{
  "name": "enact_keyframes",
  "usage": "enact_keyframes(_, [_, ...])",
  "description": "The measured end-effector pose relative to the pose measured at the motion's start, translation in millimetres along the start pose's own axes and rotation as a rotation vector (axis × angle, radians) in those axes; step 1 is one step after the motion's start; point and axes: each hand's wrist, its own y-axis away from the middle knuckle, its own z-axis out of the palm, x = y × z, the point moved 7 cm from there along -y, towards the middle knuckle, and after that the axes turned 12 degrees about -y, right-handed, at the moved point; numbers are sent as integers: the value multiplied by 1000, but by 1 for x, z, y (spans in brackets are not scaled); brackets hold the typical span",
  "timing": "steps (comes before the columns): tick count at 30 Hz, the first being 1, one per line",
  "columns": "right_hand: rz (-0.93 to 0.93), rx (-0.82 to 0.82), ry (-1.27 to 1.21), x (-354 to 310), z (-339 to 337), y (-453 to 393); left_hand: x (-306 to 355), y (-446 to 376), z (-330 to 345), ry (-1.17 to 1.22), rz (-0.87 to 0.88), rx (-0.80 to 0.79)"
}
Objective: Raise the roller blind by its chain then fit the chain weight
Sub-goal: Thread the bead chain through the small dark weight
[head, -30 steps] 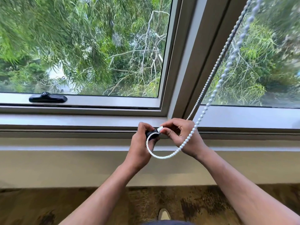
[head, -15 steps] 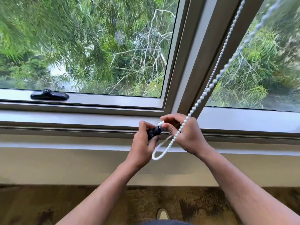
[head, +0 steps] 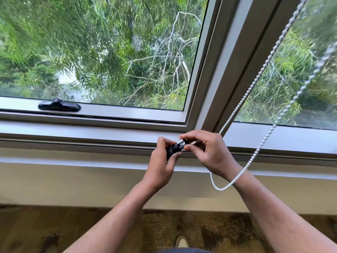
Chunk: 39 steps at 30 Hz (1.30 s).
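Standing just behind, I see the left hand (head: 160,161) curled round the dark body of the chain weight (head: 176,147), while the right hand (head: 209,152) pinches its pale end between thumb and fingertips, both held just in front of the window sill (head: 91,161). The bead chain (head: 255,84) is not in either hand: its loop hangs behind the right wrist and sags below it, well clear of the weight (so the fitting itself looks not yet begun). The likeliest trouble, I judge, is the small weight slipping or a part springing loose as the fingers work it apart, since it would drop to the patterned floor (head: 73,230) near the shoe (head: 181,241). The slack loop could also snag on the forearm when the right hand reaches for it. The sill and the window frame (head: 218,79) sit close ahead, leaving little room forward; towards the body and downward there is open space. The black window latch (head: 59,105) lies well off to the left.
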Motion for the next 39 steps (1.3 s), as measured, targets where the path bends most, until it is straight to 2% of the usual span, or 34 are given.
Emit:
enact_keyframes(20, [-79, -4, 45, 2, 0, 20, 6, 13, 11, 60, 13, -90])
enact_keyframes(25, [-6, 21, -6, 1, -5, 24, 14, 13, 13, 21, 39, -112])
enact_keyframes(32, [-26, -34, 44, -18, -4, 32, 24, 23, 16, 45, 124, -213])
enact_keyframes(35, [12, 18, 23, -20, -9, 35, 19, 28, 12, 4, 117, -211])
enact_keyframes(39, [134, 109, -131, -13, -21, 41, 5, 37, 5, 0, 64, -185])
